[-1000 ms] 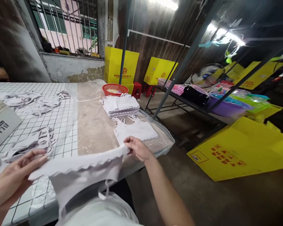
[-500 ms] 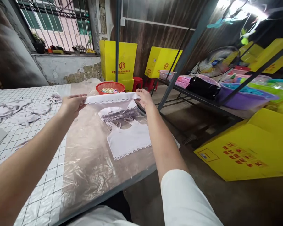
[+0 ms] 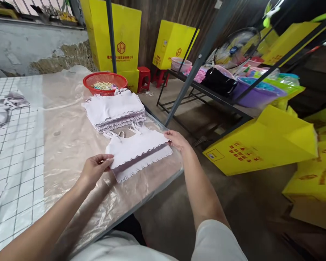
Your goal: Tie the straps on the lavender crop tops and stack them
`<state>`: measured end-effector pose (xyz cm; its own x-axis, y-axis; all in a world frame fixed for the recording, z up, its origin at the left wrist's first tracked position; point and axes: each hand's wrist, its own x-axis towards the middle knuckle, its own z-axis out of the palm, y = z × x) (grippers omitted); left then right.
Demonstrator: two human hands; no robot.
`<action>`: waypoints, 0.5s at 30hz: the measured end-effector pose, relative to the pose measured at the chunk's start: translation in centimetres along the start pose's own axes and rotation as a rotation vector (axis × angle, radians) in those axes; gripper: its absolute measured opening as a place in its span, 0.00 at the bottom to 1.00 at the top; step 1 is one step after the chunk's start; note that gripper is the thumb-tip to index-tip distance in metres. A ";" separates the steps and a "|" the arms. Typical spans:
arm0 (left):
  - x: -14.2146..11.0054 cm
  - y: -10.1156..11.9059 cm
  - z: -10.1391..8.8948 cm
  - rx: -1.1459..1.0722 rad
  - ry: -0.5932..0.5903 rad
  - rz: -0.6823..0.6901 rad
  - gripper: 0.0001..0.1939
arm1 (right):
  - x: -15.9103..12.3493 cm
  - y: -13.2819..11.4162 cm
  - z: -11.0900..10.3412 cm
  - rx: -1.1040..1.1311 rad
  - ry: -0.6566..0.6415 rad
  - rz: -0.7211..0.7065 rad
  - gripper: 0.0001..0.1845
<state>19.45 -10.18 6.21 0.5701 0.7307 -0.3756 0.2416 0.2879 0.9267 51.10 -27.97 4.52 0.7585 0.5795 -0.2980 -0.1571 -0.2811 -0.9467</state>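
Note:
A white scalloped-edge top (image 3: 137, 145) is stretched between my two hands just above another white top (image 3: 149, 161) that lies flat on the plastic-covered table (image 3: 67, 145). My left hand (image 3: 93, 170) pinches its left hem corner. My right hand (image 3: 176, 140) pinches its right corner near the table's edge. Behind them sits a neat stack of folded white tops (image 3: 114, 110).
A red basket (image 3: 104, 82) stands at the back of the table. Loose white garments (image 3: 5, 108) lie on the tiled part to the left. Yellow boxes (image 3: 256, 145), a metal rack (image 3: 206, 90) with tubs, a fan (image 3: 236, 47) and red stools (image 3: 145, 78) fill the right side.
Both hands carried the white top from my lap out over the far stack, then brought it back and lowered it over the single top near the table's edge.

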 end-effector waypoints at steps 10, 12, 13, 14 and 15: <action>-2.2 -2.6 1.2 0.015 -0.040 -0.087 0.27 | -1.5 2.8 -0.8 -0.296 -0.004 -0.127 0.11; -2.2 -3.2 1.1 0.015 -0.049 -0.070 0.26 | -1.6 2.6 -0.9 -0.343 0.012 -0.142 0.10; -2.0 -3.6 1.0 0.021 -0.060 -0.062 0.26 | -1.6 2.6 -0.9 -0.369 0.025 -0.149 0.08; -1.7 -4.0 0.9 0.034 -0.071 -0.050 0.25 | -1.6 2.5 -1.0 -0.396 0.040 -0.157 0.07; -1.4 -4.4 0.9 0.056 -0.082 -0.033 0.25 | -1.7 2.3 -1.1 -0.425 0.056 -0.165 0.06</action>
<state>18.29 -12.98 2.62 0.6231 0.6672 -0.4082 0.3036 0.2747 0.9123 50.11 -30.42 2.94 0.7864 0.6040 -0.1295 0.2333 -0.4845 -0.8431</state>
